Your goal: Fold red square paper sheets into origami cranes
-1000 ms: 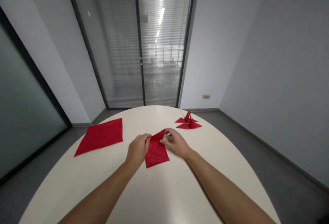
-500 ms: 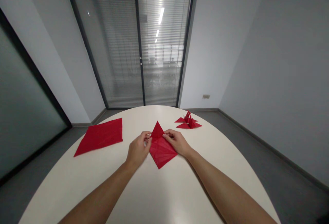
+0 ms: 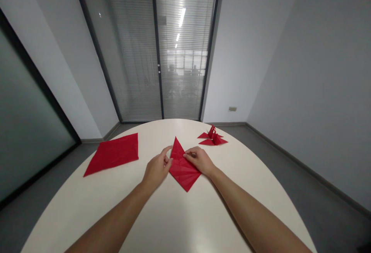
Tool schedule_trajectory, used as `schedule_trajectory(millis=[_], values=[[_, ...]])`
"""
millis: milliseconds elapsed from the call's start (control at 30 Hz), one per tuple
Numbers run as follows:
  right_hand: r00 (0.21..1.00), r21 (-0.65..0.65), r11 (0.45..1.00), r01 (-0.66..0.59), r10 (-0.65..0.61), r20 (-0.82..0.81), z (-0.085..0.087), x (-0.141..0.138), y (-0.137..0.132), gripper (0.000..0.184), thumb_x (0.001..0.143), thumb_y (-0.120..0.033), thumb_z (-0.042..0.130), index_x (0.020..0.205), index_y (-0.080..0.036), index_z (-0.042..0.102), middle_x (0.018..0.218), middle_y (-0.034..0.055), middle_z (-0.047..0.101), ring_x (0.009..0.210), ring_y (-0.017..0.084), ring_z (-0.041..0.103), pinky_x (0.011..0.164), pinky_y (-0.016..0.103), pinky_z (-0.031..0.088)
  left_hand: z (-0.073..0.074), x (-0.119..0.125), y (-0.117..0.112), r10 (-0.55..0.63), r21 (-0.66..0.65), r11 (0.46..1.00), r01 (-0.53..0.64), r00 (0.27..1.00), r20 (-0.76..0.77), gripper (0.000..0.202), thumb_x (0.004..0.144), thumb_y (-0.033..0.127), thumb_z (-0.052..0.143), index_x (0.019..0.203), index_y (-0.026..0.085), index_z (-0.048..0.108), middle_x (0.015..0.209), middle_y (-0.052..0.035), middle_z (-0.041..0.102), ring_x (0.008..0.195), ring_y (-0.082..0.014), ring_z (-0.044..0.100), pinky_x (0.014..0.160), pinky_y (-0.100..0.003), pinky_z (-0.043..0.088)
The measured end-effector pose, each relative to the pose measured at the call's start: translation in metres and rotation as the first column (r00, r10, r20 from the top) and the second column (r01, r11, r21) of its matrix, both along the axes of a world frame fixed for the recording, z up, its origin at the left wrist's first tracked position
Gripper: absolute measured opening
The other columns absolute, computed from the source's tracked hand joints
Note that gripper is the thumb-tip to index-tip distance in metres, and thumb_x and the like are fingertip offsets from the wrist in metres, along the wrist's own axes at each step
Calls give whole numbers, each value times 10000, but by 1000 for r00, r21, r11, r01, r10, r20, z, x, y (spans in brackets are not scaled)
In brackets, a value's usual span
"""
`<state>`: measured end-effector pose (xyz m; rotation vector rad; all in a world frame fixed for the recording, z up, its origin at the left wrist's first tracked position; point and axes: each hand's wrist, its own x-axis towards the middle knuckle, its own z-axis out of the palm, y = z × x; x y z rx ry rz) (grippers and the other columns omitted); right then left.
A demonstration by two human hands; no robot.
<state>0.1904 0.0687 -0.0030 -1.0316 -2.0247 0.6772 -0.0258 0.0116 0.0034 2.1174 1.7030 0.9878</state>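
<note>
Red paper is lying in three places across a pale round table (image 3: 174, 218) as a person is working at it with bare hands. Well off to the left of the fingers, a flat square sheet (image 3: 114, 153) is resting unfolded, apart from both hands. Next, the left hand (image 3: 156, 168) is sitting on the tabletop with its fingers loosely released. Its index finger (image 3: 166, 151) is arching forward and its thumb tip is touching the left edge of the folded paper (image 3: 182, 170) without closing round it. That folded paper, a creased kite shape, is lying flat between the two hands, its sharp tip pointing away beyond the fingertips and its lower corner pointing back between the wrists. On its right, the right hand (image 3: 200, 161) is covering the upper right edge, its fingers (image 3: 188, 154) curling down onto the paper. Whether they are pinching a flap or only pressing it is not clear from this angle. Farther right, beyond the right hand's knuckles, a small folded figure (image 3: 213, 137) is standing on the table, near the hand but not touching it. Beyond all the fingers, a glass door (image 3: 156, 52) with lowered blinds is filling the far wall, and a wall socket (image 3: 232, 109) is showing low to its right.
</note>
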Motion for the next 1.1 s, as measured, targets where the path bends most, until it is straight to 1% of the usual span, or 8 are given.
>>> schedule_trajectory(millis=[167,233,300,500,600,733,933,1100], values=[[983,116,988,103,-119,137,-1,-1,0,122,856,-262,702,940,-189,754,865,64,726,856,235,620,811,350,473,4,1,-4,-15,51,998,25,982,-186,367,952,222,508,1285,283,649,876,-20,733,795,-186,647,726,-285,457],[984,141,983,118,-134,117,0,-1,-3,264,835,-217,716,1097,-187,707,962,71,721,932,240,616,864,366,478,5,2,-5,-24,62,997,39,974,-225,324,948,193,504,1184,254,716,982,-42,764,873,-205,668,798,-313,478],[992,171,982,77,-93,86,4,-1,-7,355,844,-206,707,1195,-194,656,1039,74,712,980,234,615,902,373,479,6,2,-4,-29,64,997,46,970,-243,311,941,167,500,1120,232,746,1057,-49,769,929,-215,679,854,-333,487],[955,222,946,-235,181,236,14,-5,-19,173,901,-244,655,1055,-223,730,993,66,743,945,221,653,897,364,490,3,2,-2,14,89,996,17,941,-338,281,940,193,503,1056,200,759,925,-75,759,879,-241,679,858,-391,511],[950,195,952,-237,185,249,13,-6,-19,253,889,-267,670,1133,-219,717,1052,75,751,948,225,676,901,365,499,-1,0,0,-29,135,988,78,942,-333,301,906,137,521,1102,204,740,1117,-88,724,1063,-245,644,958,-405,493],[955,199,953,-227,178,237,12,-5,-17,324,868,-230,673,1190,-203,686,1123,90,735,1014,236,671,945,376,491,-6,0,3,-167,65,978,198,931,-325,432,890,54,465,1219,225,687,1307,-55,674,1226,-207,594,1155,-458,350],[952,213,950,-227,171,255,15,-5,-19,439,806,-335,743,1210,-187,658,1136,112,719,1016,262,655,933,403,486,-5,2,2,4,73,997,26,926,-378,367,949,198,475,1262,196,667,1348,-113,644,1258,-261,573,1140,-523,342],[943,179,952,-248,195,271,16,-5,-21,522,766,-319,769,1257,-203,635,1197,109,705,1059,279,653,956,406,475,-9,0,2,8,45,999,11,913,-409,408,969,227,449,1337,210,625,1449,-143,554,1339,-297,505,1146,-543,330]])
